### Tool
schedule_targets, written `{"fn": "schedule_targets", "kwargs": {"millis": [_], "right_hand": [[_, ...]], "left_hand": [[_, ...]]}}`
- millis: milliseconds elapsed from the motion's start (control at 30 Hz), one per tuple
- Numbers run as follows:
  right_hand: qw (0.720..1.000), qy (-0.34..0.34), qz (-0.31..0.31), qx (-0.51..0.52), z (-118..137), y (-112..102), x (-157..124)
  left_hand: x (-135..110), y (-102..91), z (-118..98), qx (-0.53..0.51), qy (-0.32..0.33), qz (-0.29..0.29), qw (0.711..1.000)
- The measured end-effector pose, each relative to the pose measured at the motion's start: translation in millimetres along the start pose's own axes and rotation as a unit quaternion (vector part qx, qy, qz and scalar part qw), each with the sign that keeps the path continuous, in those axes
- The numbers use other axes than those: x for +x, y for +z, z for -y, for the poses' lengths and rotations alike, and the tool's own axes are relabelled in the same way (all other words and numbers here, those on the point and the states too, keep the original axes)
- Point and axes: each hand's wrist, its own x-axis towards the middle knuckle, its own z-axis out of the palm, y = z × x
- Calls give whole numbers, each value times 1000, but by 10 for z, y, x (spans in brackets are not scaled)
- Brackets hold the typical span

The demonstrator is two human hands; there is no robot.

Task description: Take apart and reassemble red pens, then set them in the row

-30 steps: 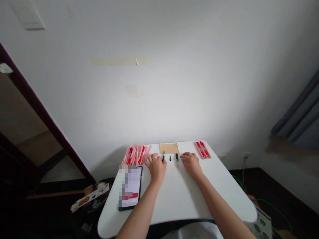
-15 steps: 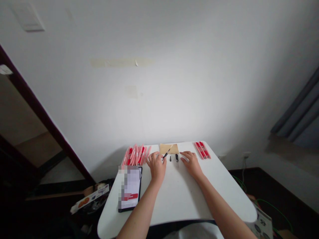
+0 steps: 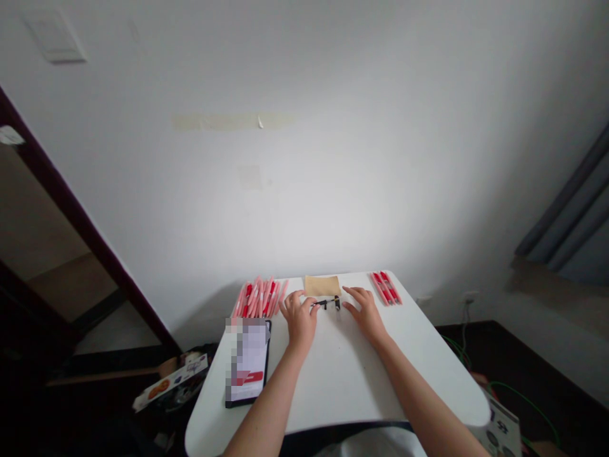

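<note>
Pale, bare wall (image 3: 333, 190) ahead, a little faded tape on it; against it a white, round-cornered tabletop (image 3: 347, 387), read here as a dial with twelve at the wall. Tan rectangular sheet (image 3: 322, 285) at twelve. Heap of red-and-pink pens in clear-looking sleeves (image 3: 259, 298) at eleven; a short flat row of red pens (image 3: 386, 287) at one, well apart from the heap. Black-edged phone or tablet with a lit screen (image 3: 254, 355) at nine, near my left forearm. Work sits just short of the sheet, between my hands. My left hand (image 3: 301, 316) pinches one end of a slim dark pen-like stick with a yellowish tip (image 3: 325, 303), thumb and fingers close together on it. Its long axis runs crosswise, free end aimed just before three o'clock, towards my right hand (image 3: 365, 312), so the left has the stick while the right is nearer its tip. Right hand empty as far as I can see, thumb and fingers spread wide. Stubby black piece (image 3: 337, 304) at nine o'clock from those fingers, its length running towards the wall; the stick's tip reaches it in view, contact uncertain. Tiny black part (image 3: 325, 307) under the stick's middle, partly covered.
</note>
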Motion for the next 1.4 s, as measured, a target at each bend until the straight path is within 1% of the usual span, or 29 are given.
{"fn": "schedule_targets", "kwargs": {"millis": [200,333,500,633,733,1033,1400], "right_hand": [[999,-44,15,-22,16,13,0],[998,-51,13,-37,14,28,-1],[998,-44,4,-54,39,16,-4],[997,-45,-15,-58,43,11,-8],[997,-40,-22,-58,23,17,-9],[998,-11,-36,-60,-74,28,-4],[997,13,-60,-44,-120,20,2]], "left_hand": [[5,-12,-16,-16,6,2,1000],[1,-17,-22,-28,7,11,1000],[-1,-20,-24,-25,2,16,1000],[4,-18,-10,-16,0,1,1000],[8,-12,10,-9,-4,-12,1000],[8,-2,48,3,-28,-24,999],[18,10,78,9,-45,-34,998]]}}
